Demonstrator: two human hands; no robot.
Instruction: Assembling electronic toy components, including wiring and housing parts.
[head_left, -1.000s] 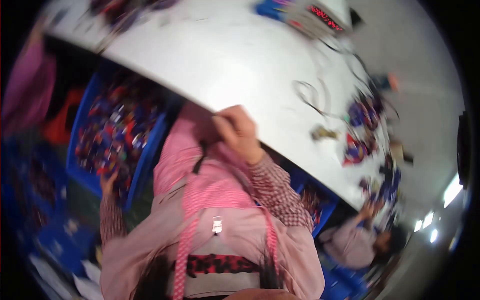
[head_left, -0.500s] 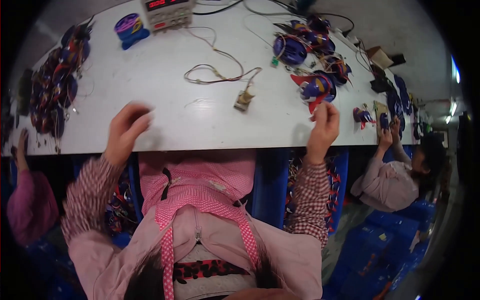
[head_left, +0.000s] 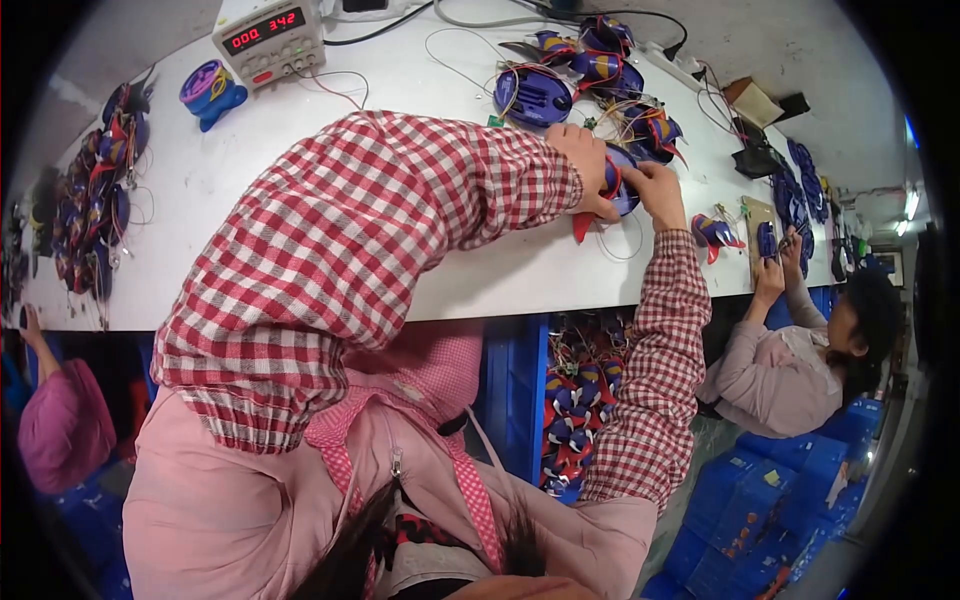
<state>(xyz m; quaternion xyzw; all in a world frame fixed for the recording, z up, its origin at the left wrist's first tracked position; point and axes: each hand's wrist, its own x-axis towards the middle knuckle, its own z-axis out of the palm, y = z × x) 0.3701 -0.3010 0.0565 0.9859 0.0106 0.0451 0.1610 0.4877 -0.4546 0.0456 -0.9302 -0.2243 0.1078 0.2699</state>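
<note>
On the white table (head_left: 520,282): display box (head_left: 270,45) and blue-and-purple holder (head_left: 212,92) near far edge; heap of purple toys (head_left: 100,195) toward left edge; second pile (head_left: 595,68) by far edge, right of middle.

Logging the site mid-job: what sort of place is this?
Likely an assembly workshop: a bench instrument and piled, wired purple parts on a white table, a blue bin of more parts below.

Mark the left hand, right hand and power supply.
left hand (head_left: 583,163): head view, back of the hand
right hand (head_left: 660,196): head view, middle of the hand
power supply (head_left: 274,52): head view, front panel
</note>
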